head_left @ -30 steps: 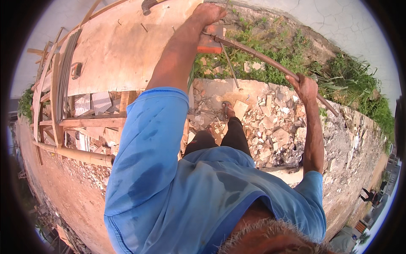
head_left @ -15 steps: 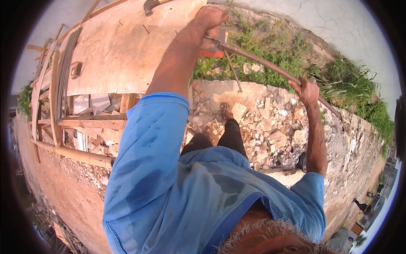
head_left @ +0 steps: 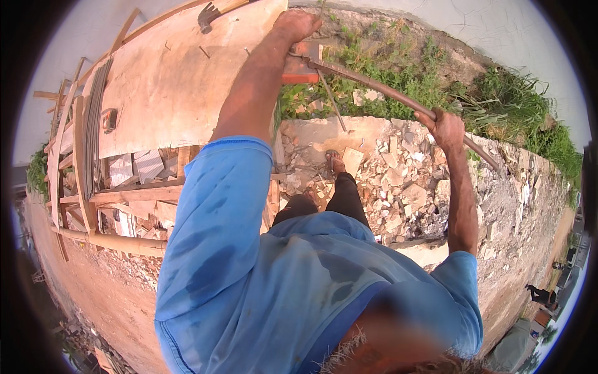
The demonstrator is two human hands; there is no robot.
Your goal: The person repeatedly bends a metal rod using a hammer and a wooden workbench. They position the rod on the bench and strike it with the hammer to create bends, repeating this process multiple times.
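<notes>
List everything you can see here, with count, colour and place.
Bar: one, brown, slanting from near left hand through right hand
Tool: one, orange-red, below left hand, type unclear
Rod: one, dark, below the bar
Hammer: one, dark head, top of board
Board: one, tan, upper left
Nails: at least three, dark, on board
Strips: several, grey, far left
Timber: several, tan, left
Rubble: many pieces, pale, centre
Weeds: many, green, upper right
Wall: one, pale, top right
Shirt: one, blue, lower centre
Left hand: one, brown, top centre
Right hand: one, brown, gripping bar
</notes>
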